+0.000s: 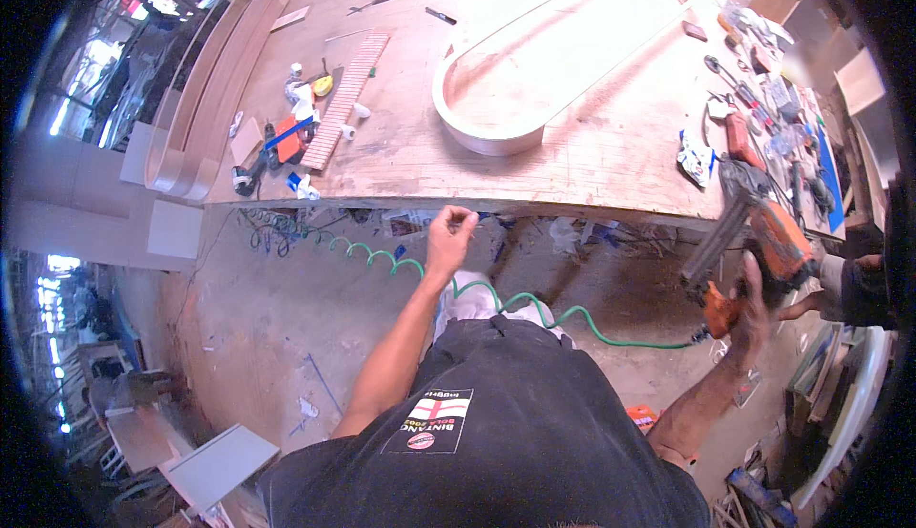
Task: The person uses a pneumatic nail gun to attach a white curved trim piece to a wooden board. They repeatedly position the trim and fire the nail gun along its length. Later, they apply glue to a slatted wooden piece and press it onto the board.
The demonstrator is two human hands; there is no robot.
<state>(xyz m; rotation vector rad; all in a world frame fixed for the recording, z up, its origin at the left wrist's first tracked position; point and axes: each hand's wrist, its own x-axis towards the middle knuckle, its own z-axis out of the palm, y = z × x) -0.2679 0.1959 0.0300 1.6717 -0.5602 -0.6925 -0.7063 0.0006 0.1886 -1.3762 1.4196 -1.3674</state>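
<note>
one nail gun (788, 244), orange and black, is resting in my right hand (751, 304), by the near right corner of the worktop (410, 173). from my distant seat i am seeing the fingers closing round its handle, though blur is hiding the exact hold. its long dark magazine is slanting up toward the worktop's near edge. a green hose (611, 340) is joining the gun at the handle's foot and running leftward in loose coils, passing across the white trousers (477, 299) below the dark shirt (544, 414).

my left hand (450, 239) is hanging just off the worktop's near edge, around the middle, its fingers curling in toward the thumb; whether anything is being pinched there, i am not managing to tell. a co-worker's hand (803, 308) is showing at the right, close beside my right hand.

on the worktop a pale frame (491, 142), long and round-ended, is lying beyond my hands, stretching away to the upper right. left of it a ribbed strip (348, 99) is lying aslant, with a yellow tape measure (322, 84) and a dark drill (250, 177) sitting to its left. a curved panel (205, 99) is standing along the worktop's left side. a white packet (695, 161) is lying near the right end.
</note>
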